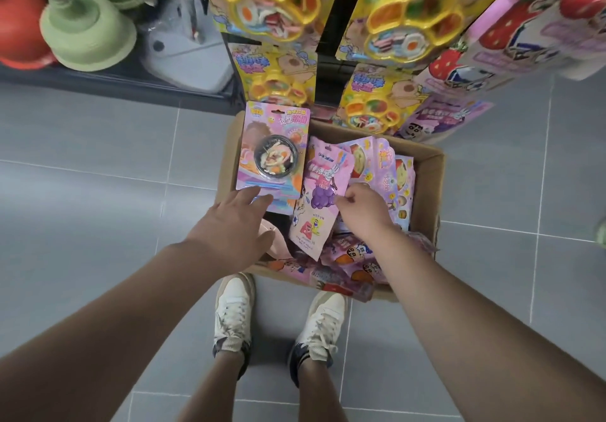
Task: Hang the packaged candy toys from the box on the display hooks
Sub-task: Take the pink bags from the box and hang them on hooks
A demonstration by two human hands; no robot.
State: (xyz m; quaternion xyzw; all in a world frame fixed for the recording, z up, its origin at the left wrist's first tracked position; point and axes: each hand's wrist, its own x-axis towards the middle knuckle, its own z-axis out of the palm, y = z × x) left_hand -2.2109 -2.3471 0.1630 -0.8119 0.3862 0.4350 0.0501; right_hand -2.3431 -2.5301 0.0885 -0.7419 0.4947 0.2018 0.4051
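Note:
A cardboard box (429,172) on the floor holds several pink candy toy packs. My left hand (236,221) grips the bottom edge of a pink blister card with a round black bowl (273,152), held upright over the box's left side. My right hand (364,208) pinches the right edge of a pink pouch with a purple grape figure (323,188), lifted above the other packs. Yellow paw-shaped candy packs (269,5) and a second column (410,24) hang on the display above the box; the hooks themselves are hidden.
Strawberry-print packs (511,31) hang at the upper right. Green and red plungers (85,28) and a white object stand on a low shelf at the upper left. Grey floor tiles surround the box. My two white shoes (234,316) stand just in front of it.

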